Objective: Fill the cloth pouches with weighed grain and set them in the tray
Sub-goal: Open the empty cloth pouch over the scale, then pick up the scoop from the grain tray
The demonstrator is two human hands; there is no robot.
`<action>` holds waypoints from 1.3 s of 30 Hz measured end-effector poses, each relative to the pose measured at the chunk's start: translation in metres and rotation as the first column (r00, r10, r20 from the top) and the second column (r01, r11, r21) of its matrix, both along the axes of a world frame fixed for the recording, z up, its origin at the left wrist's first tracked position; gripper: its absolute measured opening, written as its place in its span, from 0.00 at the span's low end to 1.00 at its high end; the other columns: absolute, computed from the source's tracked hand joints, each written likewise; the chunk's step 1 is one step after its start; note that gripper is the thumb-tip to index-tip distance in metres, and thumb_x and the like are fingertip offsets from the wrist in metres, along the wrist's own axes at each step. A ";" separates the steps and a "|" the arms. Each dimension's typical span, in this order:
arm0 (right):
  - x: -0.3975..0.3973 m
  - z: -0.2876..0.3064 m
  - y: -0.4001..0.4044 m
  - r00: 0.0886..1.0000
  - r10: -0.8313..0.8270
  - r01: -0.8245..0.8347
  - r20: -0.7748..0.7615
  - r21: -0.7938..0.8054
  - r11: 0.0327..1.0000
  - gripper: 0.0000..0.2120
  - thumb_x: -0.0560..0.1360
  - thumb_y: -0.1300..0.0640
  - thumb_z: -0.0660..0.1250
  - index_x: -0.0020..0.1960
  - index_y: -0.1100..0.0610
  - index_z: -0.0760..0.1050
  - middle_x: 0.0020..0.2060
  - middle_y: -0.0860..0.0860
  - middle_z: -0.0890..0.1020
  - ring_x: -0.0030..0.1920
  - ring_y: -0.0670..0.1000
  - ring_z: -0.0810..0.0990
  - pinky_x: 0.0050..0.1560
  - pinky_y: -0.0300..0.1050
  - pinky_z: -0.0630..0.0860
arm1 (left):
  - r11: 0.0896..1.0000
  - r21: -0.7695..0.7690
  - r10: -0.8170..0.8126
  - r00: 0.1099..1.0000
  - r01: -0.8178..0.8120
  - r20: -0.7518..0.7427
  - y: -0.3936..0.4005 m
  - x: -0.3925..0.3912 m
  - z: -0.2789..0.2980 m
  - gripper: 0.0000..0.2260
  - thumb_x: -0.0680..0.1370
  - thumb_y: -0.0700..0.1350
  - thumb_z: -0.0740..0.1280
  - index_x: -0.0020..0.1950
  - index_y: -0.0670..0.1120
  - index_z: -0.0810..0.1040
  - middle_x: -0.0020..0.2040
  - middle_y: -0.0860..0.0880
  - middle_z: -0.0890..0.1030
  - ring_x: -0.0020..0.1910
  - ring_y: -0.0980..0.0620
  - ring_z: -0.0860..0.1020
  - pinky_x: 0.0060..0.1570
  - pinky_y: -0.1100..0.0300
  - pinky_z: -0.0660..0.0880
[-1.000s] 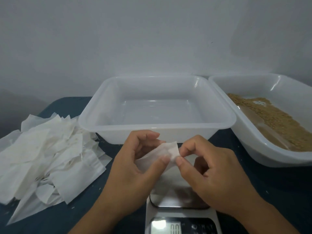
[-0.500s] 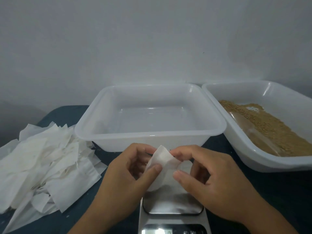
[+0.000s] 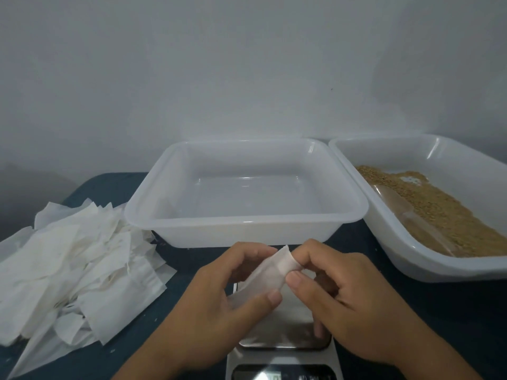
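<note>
While above scale (image 3: 282, 335), both hands — left (image 3: 216, 305), right (image 3: 345, 300) — pinch pouch (image 3: 270, 272).

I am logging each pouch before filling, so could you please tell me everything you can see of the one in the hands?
The pouch is small, white, of thin, slightly see-through cloth, and looks flat and unfilled. Both hands hold it above the scale: the left hand grips its lower part, the right hand pinches its upper end. It tilts up towards the right.
</note>
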State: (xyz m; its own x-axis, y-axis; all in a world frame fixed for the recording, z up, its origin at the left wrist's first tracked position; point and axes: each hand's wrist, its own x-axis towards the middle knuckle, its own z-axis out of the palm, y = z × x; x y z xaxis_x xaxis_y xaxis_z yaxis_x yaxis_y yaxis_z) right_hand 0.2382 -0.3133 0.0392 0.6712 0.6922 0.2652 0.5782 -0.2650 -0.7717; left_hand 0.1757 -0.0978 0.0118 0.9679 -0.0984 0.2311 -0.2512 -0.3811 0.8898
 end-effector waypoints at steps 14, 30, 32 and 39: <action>0.013 0.054 -0.044 0.993 0.037 -0.008 0.115 -0.243 0.970 0.10 0.83 0.42 0.61 0.51 0.45 0.78 0.35 0.46 0.83 0.32 0.47 0.83 0.33 0.39 0.76 | 0.873 -0.280 -0.472 0.840 0.400 -0.270 -0.039 0.049 0.041 0.11 0.76 0.43 0.72 0.56 0.53 0.82 0.47 0.50 0.81 0.46 0.55 0.79 0.47 0.56 0.77; 0.033 0.100 -0.082 0.976 0.188 -0.108 0.107 -0.511 0.853 0.13 0.83 0.40 0.62 0.44 0.38 0.81 0.40 0.41 0.82 0.36 0.48 0.81 0.34 0.41 0.77 | 0.768 -0.375 -0.639 0.653 0.519 -0.407 -0.081 0.074 0.048 0.11 0.82 0.38 0.69 0.60 0.52 0.80 0.52 0.47 0.78 0.52 0.52 0.80 0.57 0.51 0.82; 0.036 0.102 -0.085 0.981 0.182 -0.121 0.067 -0.524 0.843 0.13 0.83 0.39 0.62 0.40 0.33 0.77 0.33 0.41 0.80 0.32 0.47 0.82 0.32 0.39 0.76 | 0.788 -0.314 -0.616 0.676 0.530 -0.404 -0.084 0.078 0.047 0.11 0.81 0.39 0.70 0.62 0.48 0.78 0.50 0.48 0.79 0.50 0.53 0.80 0.54 0.54 0.81; 0.041 0.100 -0.092 0.979 0.191 -0.124 0.072 -0.530 0.839 0.14 0.84 0.42 0.61 0.41 0.42 0.73 0.33 0.46 0.76 0.32 0.48 0.83 0.35 0.45 0.76 | 0.865 -0.183 -0.502 0.791 0.468 -0.348 -0.091 0.083 0.040 0.11 0.76 0.43 0.75 0.56 0.49 0.78 0.47 0.47 0.80 0.46 0.51 0.80 0.51 0.49 0.79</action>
